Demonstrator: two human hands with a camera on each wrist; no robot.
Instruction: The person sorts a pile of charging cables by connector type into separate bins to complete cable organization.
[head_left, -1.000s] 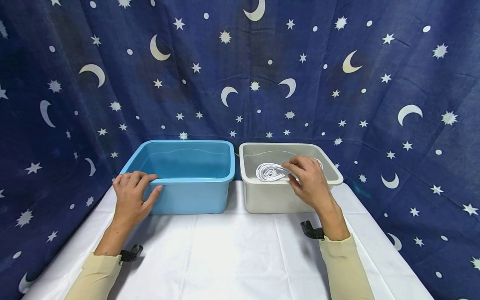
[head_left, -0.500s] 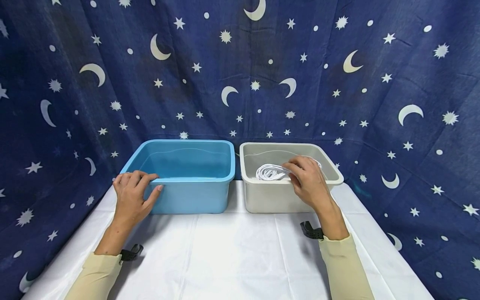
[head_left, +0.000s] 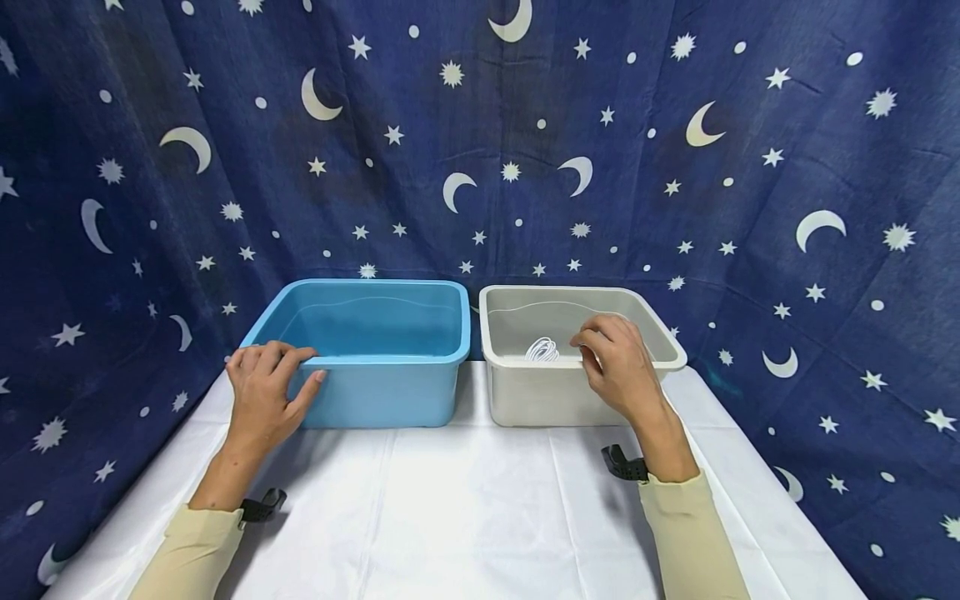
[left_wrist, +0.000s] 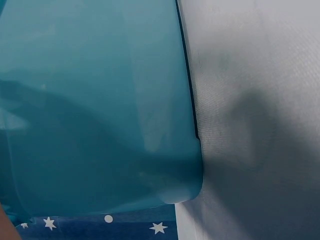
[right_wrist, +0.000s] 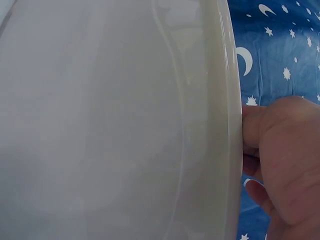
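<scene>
My left hand [head_left: 262,396] holds the front left corner of a blue plastic storage bin [head_left: 382,392], fingers over the rim and thumb against the outer front wall. Inside the grey plastic bin [head_left: 577,396] lies a looped bundle of white cord [head_left: 542,350], partly hidden by the front rim. Over that bin's front rim hangs my right hand [head_left: 618,362], its fingers loosely bent, just right of the cord. The right wrist view shows the bin's outer wall [right_wrist: 125,125] and the hand [right_wrist: 290,160] beyond the rim, its fingertips mostly hidden.
Both bins stand side by side on a white tablecloth [head_left: 450,517], a narrow gap between them. A dark blue curtain [head_left: 420,200] with moons and stars rises behind and at both sides. Black straps [head_left: 262,506] sit on the wrists.
The right hand has let go of the white cord, which has dropped lower into the grey bin. The left hand has stayed where it was.
</scene>
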